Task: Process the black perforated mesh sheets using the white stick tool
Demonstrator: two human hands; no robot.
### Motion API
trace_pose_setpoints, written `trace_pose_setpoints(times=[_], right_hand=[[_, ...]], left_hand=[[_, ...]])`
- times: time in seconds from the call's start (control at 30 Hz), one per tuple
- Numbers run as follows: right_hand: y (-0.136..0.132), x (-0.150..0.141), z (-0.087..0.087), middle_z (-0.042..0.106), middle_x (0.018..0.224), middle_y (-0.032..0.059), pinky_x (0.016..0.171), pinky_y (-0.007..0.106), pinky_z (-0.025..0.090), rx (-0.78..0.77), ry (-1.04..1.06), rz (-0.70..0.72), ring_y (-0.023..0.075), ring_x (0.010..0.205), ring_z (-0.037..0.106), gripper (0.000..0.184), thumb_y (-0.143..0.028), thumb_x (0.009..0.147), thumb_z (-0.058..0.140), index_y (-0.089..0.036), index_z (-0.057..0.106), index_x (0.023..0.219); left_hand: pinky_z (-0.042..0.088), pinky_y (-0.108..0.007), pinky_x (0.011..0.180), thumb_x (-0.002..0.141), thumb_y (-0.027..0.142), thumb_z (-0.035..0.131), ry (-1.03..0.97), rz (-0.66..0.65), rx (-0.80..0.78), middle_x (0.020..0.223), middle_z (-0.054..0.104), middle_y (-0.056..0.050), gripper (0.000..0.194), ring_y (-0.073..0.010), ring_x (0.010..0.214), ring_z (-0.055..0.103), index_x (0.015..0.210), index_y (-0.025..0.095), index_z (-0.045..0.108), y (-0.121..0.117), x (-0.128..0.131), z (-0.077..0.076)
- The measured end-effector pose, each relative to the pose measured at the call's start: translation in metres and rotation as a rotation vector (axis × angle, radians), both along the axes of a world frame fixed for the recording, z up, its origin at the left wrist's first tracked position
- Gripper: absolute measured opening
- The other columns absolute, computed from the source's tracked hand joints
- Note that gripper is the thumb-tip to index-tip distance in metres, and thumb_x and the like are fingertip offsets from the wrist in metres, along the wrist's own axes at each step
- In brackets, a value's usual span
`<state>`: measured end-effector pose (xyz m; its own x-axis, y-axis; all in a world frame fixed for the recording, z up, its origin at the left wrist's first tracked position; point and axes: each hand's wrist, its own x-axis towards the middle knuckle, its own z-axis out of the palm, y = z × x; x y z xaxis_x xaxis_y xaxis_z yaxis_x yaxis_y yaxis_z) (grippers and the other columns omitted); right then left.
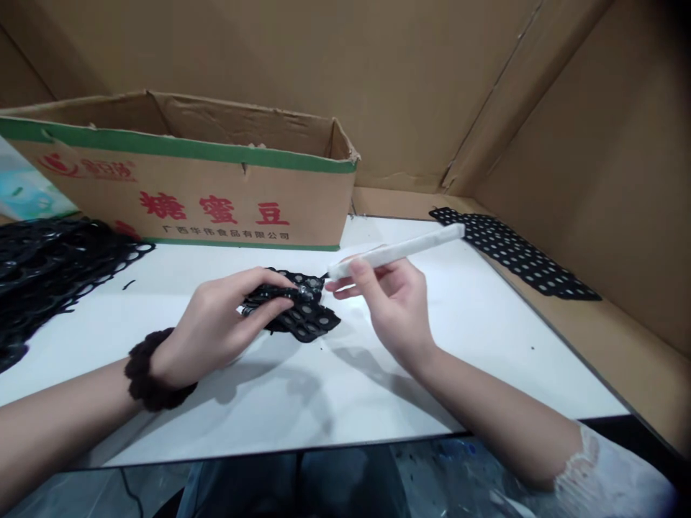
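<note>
Because the left hand (213,316) pinches the black dotted sheet (309,321) in a fold, its edge faces the white-wrapped tool (410,247), which the right hand (402,309) grips pen-like.

We see glossy black with pale grey dots on the perforated piece (310,316), white on the pen-like tool (410,246) and tabletop (227,424), dark brown on the hair tie (154,370), and tan with a green band and red and dark characters on the carton (302,187)
</note>
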<state>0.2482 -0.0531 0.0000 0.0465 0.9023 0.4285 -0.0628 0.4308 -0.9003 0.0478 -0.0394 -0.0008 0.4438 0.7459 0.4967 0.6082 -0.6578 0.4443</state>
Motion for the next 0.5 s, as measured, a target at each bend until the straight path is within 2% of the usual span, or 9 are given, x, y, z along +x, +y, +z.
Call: trace_pose_setpoints(times=[0.13, 0.27, 0.37, 0.5], right_hand=[[-0.0007, 0.0013, 0.001, 0.069, 0.081, 0.006, 0.061, 0.024, 0.058, 0.049, -0.137, -0.006, 0.0134, 0.07, 0.066, 0.016, -0.029, 0.082, 0.062, -0.013, 0.065, 0.081], [-0.0028, 0.0006, -0.0017, 0.069, 0.083, 0.0058, 0.063, 0.023, 0.057, 0.077, -0.273, -0.006, 0.0123, 0.07, 0.065, 0.011, -0.023, 0.082, 0.061, -0.013, 0.066, 0.081], [-0.0031, 0.0001, -0.0045, 0.069, 0.082, 0.006, 0.063, 0.022, 0.057, 0.092, -0.299, 0.001, 0.0125, 0.071, 0.066, 0.01, -0.022, 0.082, 0.061, -0.013, 0.065, 0.082], [-0.0041, -0.0005, -0.005, 0.07, 0.082, 0.0055, 0.064, 0.023, 0.058, 0.115, -0.313, -0.002, 0.0127, 0.071, 0.066, 0.009, -0.021, 0.082, 0.06, -0.014, 0.066, 0.082]], left_hand=[[0.05, -0.023, 0.077, 0.083, 0.03, 0.06, -0.039, 0.056, -0.063, 0.093, 0.068, 0.002, 0.016, -0.0138, 0.082, 0.063, 0.097, 0.021, 0.06, 0.0045, -0.0027, 0.0021], [0.048, -0.024, 0.08, 0.08, 0.028, 0.062, -0.01, -0.032, -0.082, 0.097, 0.067, 0.001, 0.023, -0.0147, 0.088, 0.062, 0.102, 0.023, 0.059, 0.0056, -0.0029, 0.006], [0.048, -0.024, 0.078, 0.078, 0.036, 0.066, 0.076, -0.109, -0.089, 0.098, 0.068, 0.001, 0.026, -0.0164, 0.088, 0.063, 0.101, 0.024, 0.062, 0.0057, -0.0029, 0.0082], [0.048, -0.024, 0.077, 0.077, 0.04, 0.068, 0.072, -0.125, -0.048, 0.095, 0.069, 0.001, 0.027, -0.0165, 0.087, 0.063, 0.098, 0.025, 0.064, 0.005, -0.0028, 0.007]])
